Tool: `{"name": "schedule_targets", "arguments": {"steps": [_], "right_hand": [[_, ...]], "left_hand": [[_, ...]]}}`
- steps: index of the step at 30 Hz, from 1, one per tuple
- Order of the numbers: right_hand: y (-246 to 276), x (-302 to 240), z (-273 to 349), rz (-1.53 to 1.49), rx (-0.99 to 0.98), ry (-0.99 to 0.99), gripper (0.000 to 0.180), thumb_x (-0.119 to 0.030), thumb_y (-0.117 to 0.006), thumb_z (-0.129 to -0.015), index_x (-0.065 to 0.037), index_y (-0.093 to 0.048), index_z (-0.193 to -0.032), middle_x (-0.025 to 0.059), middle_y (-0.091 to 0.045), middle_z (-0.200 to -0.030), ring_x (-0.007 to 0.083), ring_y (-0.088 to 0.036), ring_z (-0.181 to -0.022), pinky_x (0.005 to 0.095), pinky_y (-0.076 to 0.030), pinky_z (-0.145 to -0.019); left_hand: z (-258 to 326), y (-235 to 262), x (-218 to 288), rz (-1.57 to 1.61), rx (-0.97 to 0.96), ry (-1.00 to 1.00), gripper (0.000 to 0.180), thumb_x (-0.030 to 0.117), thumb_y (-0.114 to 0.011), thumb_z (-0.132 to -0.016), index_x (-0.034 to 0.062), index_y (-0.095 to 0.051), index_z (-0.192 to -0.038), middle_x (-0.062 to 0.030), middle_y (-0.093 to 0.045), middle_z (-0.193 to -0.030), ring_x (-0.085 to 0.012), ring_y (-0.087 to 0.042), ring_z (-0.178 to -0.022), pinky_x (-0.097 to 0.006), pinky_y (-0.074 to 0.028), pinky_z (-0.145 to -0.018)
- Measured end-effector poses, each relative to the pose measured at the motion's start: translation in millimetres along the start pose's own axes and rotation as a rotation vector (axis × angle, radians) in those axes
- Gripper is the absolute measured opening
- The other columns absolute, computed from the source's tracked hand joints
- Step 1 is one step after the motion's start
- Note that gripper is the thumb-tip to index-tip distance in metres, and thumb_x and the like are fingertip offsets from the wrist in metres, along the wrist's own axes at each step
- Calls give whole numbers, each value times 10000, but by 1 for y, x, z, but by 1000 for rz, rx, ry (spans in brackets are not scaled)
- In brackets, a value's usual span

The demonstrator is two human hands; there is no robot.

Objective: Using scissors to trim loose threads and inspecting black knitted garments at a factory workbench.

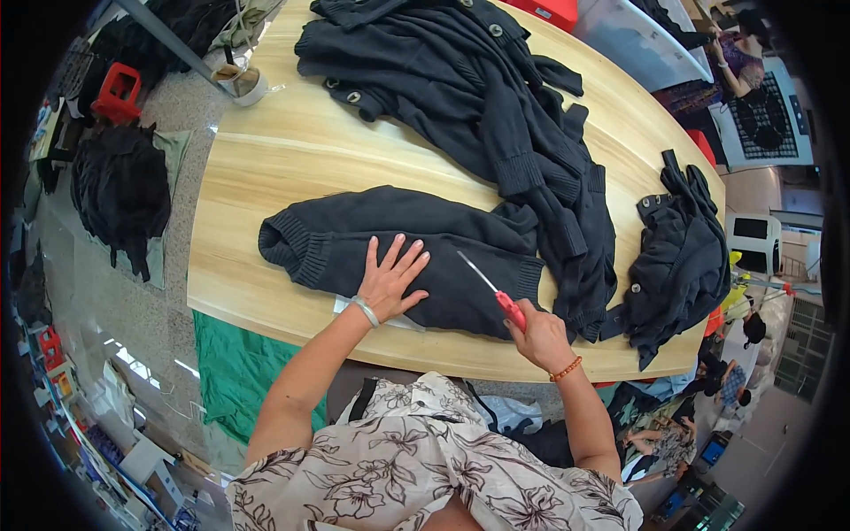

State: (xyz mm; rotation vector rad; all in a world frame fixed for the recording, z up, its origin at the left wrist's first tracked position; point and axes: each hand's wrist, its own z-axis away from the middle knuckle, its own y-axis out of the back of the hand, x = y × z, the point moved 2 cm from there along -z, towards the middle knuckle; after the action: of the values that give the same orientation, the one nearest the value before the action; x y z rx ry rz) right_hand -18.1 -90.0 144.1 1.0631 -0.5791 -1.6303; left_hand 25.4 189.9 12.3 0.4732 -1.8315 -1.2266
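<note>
Left hand (388, 285) flat, palm down, fingers (410, 256) spread; right hand (542, 340) curled in a fist-like grip, both forearms (320, 361) reaching forward.

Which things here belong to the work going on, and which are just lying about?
In use:
red-handled tool, in the right hand
dark knitted garment, under the left hand
table
probably the other garments

Apparently lying about:
green cloth by the table
red plastic item on the floor

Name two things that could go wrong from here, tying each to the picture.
The right hand holds a red-handled pointed tool over the dark knit garment; its tip could snag the knit. The left hand lies bare and flat on that garment, near the tip, so a slip might prick it.
</note>
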Motion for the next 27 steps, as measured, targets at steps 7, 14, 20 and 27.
{"name": "schedule_targets", "arguments": {"steps": [7,14,20,27], "right_hand": [[-21,-94,-52,-13,-153,246,269,-300,-620,-906,-55,-545,-991,199,-656,-716,399,-662,-706,493,-512,-657],[-30,-125,-72,-5,-218,313,276,-286,-625,-901,-41,-547,-1003,200,-658,-721,385,-668,-717,482,-518,-655],[-47,-173,-89,-79,-226,422,259,-256,-611,-905,-35,-556,-1028,200,-649,-698,379,-658,-668,471,-514,-622],[-32,-142,-75,-38,-148,227,233,-246,-616,-896,-30,-546,-945,193,-651,-687,372,-668,-672,474,-520,-614]], "left_hand": [[21,18,-35,114,134,118,691,363,-753,-776,33,-521,-1336,-184,-441,-1442,-400,-352,-1375,-568,-254,-1132],[86,46,-95,-118,178,404,557,247,-659,-867,49,-510,-1365,-116,-448,-1479,-366,-345,-1400,-613,-195,-1132],[96,54,-124,109,344,472,366,124,-626,-886,25,-613,-1238,-146,-556,-1364,-355,-476,-1304,-502,-300,-1117],[87,73,-117,-175,257,484,413,190,-683,-846,86,-622,-1241,-91,-566,-1361,-334,-445,-1329,-585,-223,-1110]]}}
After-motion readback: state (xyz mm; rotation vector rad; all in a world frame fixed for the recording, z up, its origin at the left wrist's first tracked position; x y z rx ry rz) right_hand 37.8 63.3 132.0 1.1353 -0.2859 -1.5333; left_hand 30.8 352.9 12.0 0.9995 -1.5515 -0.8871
